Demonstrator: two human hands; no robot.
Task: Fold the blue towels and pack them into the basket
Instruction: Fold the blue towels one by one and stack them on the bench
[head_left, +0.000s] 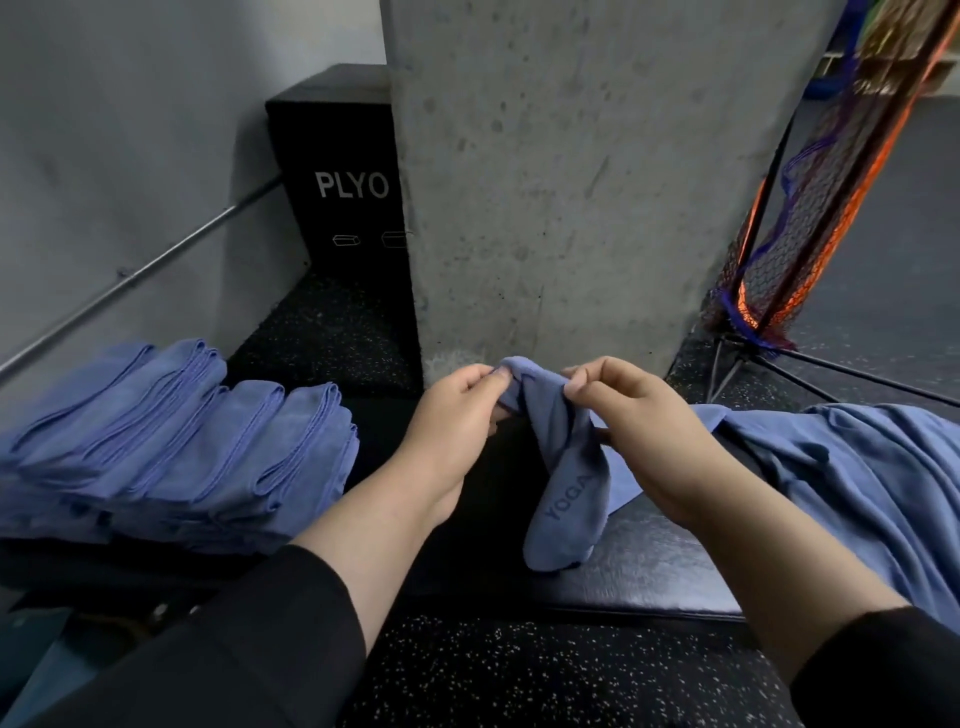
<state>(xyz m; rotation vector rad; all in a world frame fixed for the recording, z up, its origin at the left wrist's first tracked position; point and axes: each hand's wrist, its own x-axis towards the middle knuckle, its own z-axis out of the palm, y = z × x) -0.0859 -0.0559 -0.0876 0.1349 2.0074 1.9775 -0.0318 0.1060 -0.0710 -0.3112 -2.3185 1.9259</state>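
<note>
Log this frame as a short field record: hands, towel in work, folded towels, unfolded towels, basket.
left hand: pinches the towel's top edge
right hand: pinches the same edge
towel in hand: blue, hangs bunched, "YOGA" printed on it
folded stack: blue towels, at left
unfolded pile: blue cloth, at right on black pad
basket: not clearly visible

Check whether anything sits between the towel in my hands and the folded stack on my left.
Nothing visible does. The left hand and right hand pinch the towel above the dark bench pad; only bare dark surface and the left forearm lie toward the folded stack. No basket is in view.
</note>
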